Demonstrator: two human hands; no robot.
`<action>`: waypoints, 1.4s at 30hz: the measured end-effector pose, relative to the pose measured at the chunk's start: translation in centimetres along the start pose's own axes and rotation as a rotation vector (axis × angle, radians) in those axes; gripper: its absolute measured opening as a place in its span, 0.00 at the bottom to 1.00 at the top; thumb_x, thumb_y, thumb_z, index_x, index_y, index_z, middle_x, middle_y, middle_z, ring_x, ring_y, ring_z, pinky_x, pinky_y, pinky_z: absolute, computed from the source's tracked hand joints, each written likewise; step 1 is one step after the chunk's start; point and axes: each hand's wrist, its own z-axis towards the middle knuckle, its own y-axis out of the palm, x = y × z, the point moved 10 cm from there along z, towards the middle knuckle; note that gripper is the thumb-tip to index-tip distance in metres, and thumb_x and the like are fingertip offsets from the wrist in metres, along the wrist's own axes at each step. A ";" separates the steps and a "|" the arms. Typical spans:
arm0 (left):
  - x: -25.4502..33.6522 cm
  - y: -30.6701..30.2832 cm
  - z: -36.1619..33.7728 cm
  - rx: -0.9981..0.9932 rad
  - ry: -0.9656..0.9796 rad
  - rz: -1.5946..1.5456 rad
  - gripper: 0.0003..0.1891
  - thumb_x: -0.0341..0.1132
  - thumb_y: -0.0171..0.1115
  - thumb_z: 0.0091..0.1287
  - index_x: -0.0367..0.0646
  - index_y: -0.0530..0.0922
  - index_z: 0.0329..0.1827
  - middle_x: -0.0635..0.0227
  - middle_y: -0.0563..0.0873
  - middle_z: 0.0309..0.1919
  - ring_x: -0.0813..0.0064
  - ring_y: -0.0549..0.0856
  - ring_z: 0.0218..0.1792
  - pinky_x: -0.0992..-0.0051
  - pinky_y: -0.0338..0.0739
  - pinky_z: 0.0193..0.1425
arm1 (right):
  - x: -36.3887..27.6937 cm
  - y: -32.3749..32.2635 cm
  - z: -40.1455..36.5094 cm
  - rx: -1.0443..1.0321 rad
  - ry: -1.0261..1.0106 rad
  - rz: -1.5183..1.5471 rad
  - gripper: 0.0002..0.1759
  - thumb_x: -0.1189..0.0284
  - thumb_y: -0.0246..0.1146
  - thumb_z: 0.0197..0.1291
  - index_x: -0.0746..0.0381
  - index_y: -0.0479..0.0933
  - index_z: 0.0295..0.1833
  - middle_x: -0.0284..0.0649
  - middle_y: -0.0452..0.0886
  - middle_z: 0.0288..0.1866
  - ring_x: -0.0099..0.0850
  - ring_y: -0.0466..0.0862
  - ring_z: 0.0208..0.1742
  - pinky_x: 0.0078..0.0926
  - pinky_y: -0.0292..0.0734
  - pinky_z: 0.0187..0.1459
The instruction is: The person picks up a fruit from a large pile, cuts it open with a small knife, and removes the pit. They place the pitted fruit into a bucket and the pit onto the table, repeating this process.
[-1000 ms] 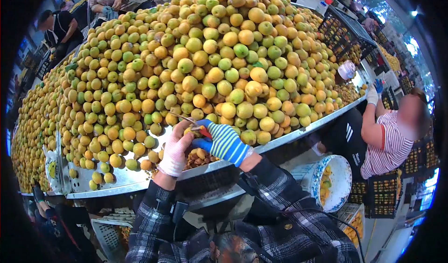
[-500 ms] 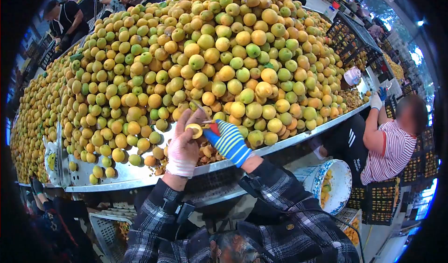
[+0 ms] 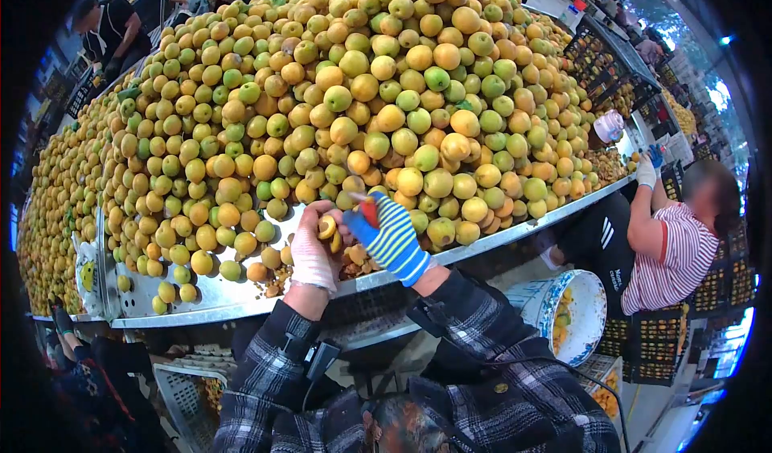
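My left hand (image 3: 314, 248), in a pale pink and white glove with bare fingertips, is closed on a cut yellow fruit (image 3: 326, 228) whose inner face shows. Touching it from the right is my right hand (image 3: 390, 237), in a blue and yellow striped glove, wrapped round a small tool with a red handle (image 3: 369, 212). The tool's tip is blurred. Beyond both hands rises a large heap of yellow and green fruits (image 3: 338, 99) on a metal table (image 3: 217, 296). Brown scraps (image 3: 358, 262) lie beneath my hands.
A white and blue bucket (image 3: 583, 316) holding fruit pieces stands right of my arm. A person in a striped shirt (image 3: 671, 252) sits at the right. A basket (image 3: 181, 397) is at the lower left, black crates (image 3: 643, 352) at the lower right. Others work behind the heap.
The cut fruit has turned and sits lower between my left fingers. My left hand has tilted, and my right hand with the tool has shifted slightly left and up against it.
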 end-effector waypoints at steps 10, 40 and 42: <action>-2.2 3.1 -1.7 -0.116 0.087 0.471 0.36 0.69 0.39 0.69 0.40 0.75 0.34 0.67 0.80 0.27 0.76 0.79 0.21 0.79 0.73 0.24 | -2.4 -2.4 1.0 0.190 0.068 0.843 0.13 0.66 0.62 0.68 0.53 0.70 0.30 0.24 0.64 0.17 0.15 0.62 0.13 0.18 0.52 0.15; -1.2 3.4 -0.6 -0.076 -0.005 0.453 0.37 0.75 0.36 0.66 0.44 0.70 0.32 0.71 0.73 0.22 0.77 0.73 0.17 0.79 0.68 0.20 | 2.5 -0.1 2.6 0.049 0.463 1.012 0.28 0.48 0.58 0.67 0.47 0.56 0.19 0.23 0.48 0.14 0.20 0.49 0.12 0.23 0.43 0.16; -0.3 3.7 -0.2 -0.102 0.045 0.424 0.40 0.78 0.34 0.61 0.45 0.69 0.32 0.69 0.75 0.19 0.74 0.71 0.09 0.78 0.62 0.09 | -0.2 -0.2 2.4 -0.157 0.330 0.771 0.20 0.52 0.63 0.65 0.50 0.69 0.26 0.24 0.62 0.18 0.17 0.63 0.17 0.18 0.58 0.20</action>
